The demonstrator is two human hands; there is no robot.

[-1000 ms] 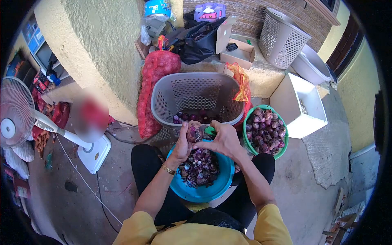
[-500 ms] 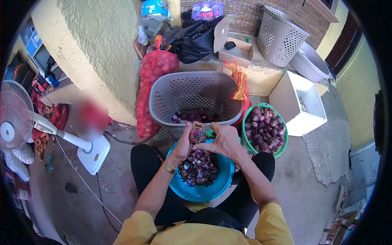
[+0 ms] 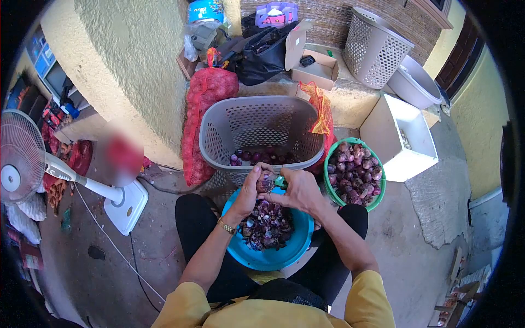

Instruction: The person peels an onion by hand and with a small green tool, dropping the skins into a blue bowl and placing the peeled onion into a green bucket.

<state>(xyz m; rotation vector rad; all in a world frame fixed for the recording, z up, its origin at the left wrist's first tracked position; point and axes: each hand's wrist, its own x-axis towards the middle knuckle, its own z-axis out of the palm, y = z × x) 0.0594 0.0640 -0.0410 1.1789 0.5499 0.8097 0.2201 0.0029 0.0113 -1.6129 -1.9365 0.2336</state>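
Over a blue basin (image 3: 303, 240) my left hand (image 3: 247, 194) is closed round a red onion (image 3: 264, 185). My right hand (image 3: 299, 190) meets it from the other side, gripping what looks like a small knife with a green handle (image 3: 280, 181); its blade is mostly hidden by the fingers and onion. The thumb of my right hand lies against the onion's lower side. Loose onion skins (image 3: 268, 227) fill much of the basin between my legs. Just beyond stands a grey perforated basket (image 3: 219, 126) with several peeled onions (image 3: 257, 157) at its bottom.
At right, a green basket (image 3: 381, 191) holds unpeeled onions, near a white box (image 3: 383, 142). A red mesh sack (image 3: 202, 126) of onions leans left of the grey basket. Further left stands a fan (image 3: 93, 186) with cables on the floor. Another tall basket (image 3: 374, 49) stands behind.
The fingers of my right hand have shifted slightly, and more of the green handle shows beside the onion. Both hands stay over the basin.
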